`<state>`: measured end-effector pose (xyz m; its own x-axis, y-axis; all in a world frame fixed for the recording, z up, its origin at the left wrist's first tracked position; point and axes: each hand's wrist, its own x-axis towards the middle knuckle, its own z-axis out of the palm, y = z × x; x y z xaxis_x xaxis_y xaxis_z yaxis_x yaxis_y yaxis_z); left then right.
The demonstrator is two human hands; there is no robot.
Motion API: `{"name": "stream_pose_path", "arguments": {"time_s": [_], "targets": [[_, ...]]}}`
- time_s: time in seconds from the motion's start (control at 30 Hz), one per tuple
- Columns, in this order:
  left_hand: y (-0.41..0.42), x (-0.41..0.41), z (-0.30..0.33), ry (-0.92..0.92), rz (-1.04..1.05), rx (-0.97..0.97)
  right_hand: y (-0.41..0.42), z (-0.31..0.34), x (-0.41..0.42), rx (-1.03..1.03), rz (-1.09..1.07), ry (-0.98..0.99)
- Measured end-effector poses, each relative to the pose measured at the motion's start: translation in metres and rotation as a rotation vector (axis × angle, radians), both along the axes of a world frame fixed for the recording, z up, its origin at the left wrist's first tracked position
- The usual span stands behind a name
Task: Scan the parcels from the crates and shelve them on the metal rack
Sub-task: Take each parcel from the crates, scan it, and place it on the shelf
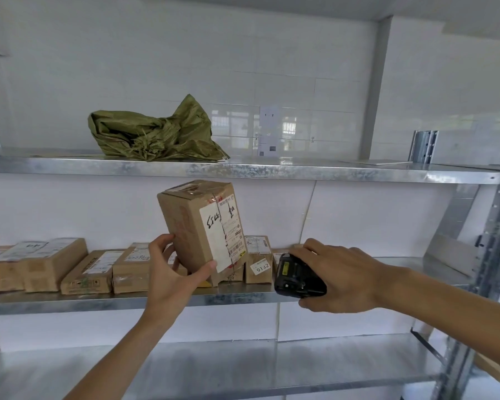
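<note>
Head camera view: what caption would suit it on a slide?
Left hand holds a taped parcel at the rack's middle shelf; right hand grips a scanner.

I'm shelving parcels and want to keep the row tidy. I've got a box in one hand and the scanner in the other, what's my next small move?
Probably lower the tilted box in your left hand onto the middle shelf. It already hangs over the row of parcels, while your right hand holds the scanner beside it.

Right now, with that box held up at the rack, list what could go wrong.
1. The left hand holds the tall parcel tilted by its lower end only; that grip may slip.
2. Set down carelessly, it could knock the small parcel marked 9132.
3. The scanner in the right hand sits close; a bump is possible.
</note>
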<state>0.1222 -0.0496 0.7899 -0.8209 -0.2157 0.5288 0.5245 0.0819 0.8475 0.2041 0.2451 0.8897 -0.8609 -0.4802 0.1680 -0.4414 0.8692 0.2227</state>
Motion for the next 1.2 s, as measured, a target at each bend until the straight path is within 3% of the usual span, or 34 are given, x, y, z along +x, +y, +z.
{"name": "stream_pose_path", "arguments": {"time_s": [1.2], "targets": [[-0.007,0.018,0.001,0.04,-0.017,0.059,-0.011,0.007,0.01,0.023,-0.042,-0.08]]}}
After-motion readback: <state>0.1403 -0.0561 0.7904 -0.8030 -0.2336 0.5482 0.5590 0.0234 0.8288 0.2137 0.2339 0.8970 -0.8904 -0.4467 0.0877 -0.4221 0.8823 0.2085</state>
